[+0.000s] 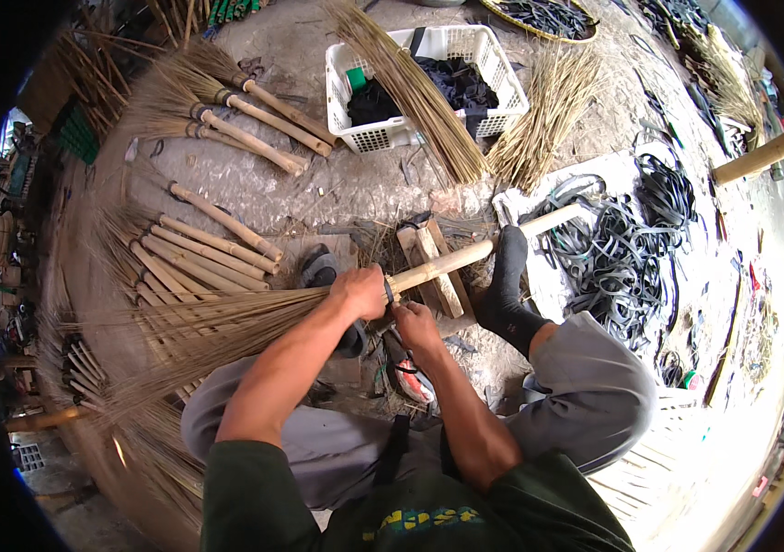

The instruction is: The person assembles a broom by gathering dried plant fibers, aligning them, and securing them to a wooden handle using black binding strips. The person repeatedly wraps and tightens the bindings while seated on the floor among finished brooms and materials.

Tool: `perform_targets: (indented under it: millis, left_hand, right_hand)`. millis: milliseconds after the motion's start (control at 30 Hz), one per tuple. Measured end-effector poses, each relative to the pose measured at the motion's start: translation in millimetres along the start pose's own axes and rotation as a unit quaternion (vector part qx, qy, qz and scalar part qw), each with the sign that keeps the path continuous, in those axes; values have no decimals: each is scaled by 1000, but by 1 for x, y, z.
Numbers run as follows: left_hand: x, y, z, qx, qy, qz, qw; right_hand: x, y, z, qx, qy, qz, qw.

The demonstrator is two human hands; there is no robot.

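Note:
A stick broom (447, 261) lies across in front of me, its bamboo handle to the right and its long thin bristles (254, 311) fanning to the left. My left hand (360, 293) is wrapped round the bristle bundle close to where it joins the handle. A dark band (390, 291) circles that joint. Just beside the band my right hand (417, 327) is closed, and what its fingers pinch is hidden. My foot in a dark sock (508, 287) is up against the handle near its far right part.
Several finished-looking brooms (258, 115) and bamboo handles (199, 253) lie at left. A white plastic basket (337, 60) holds black strips, with bristle bundles (548, 110) across and beside it. Tangled black strips (617, 262) cover a white sheet at right. Wooden blocks (433, 267) stand under the handle.

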State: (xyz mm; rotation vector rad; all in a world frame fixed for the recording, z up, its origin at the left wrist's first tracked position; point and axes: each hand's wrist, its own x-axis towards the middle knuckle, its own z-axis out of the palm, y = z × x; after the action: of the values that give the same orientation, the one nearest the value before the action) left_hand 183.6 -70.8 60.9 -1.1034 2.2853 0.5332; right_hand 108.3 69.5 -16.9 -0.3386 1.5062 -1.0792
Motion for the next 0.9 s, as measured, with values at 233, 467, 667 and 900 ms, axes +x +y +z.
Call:
perform_targets:
  millis: [233, 467, 667, 900]
  left_hand:
    - [-17, 12, 25, 97, 132, -18, 986]
    - [-22, 17, 54, 97, 257, -28, 961]
    - [-16, 17, 58, 51, 251, -95, 962]
    - [-14, 8, 37, 16, 134, -48, 990]
  right_hand:
    - [-60, -31, -1, -12, 6, 37, 999]
    - [-70, -112, -38, -35, -124, -200, 971]
    - [137, -113, 36, -356, -277, -264, 852]
    - [215, -45, 49, -427, -377, 55, 820]
